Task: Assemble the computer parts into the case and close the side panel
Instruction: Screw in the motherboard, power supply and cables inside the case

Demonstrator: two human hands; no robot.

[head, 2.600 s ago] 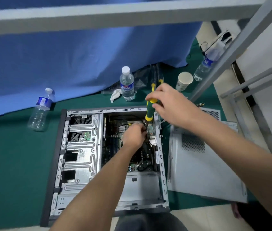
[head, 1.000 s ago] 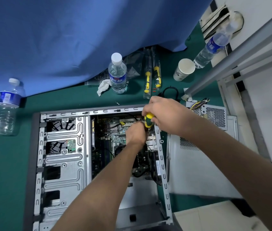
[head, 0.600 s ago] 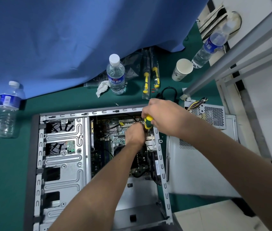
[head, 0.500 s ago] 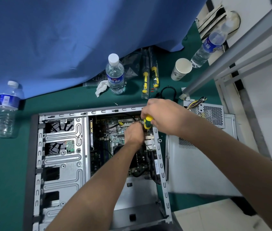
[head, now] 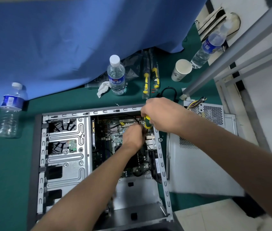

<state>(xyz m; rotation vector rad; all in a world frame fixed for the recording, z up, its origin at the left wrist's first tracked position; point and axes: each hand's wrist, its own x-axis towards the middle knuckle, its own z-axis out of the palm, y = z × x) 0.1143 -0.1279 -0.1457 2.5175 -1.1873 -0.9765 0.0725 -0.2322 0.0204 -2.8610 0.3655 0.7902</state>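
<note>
I am watching the right hand [head: 162,114] gripping the screwdriver [head: 147,123], the left hand [head: 132,137] pinching at its tip; the case [head: 61,164] is lying on green matting [head: 3,164] under a blue drape [head: 73,39].

Three water bottles [head: 116,75] [head: 9,110] [head: 207,47], three screwdrivers [head: 146,83] [head: 155,78] [head: 147,122], one paper cup [head: 181,70], one case [head: 63,157], two hands [head: 133,139] [head: 162,114]

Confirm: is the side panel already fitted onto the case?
No: the side panel lies flat on the green mat beside the open case, whose motherboard is exposed.
</note>
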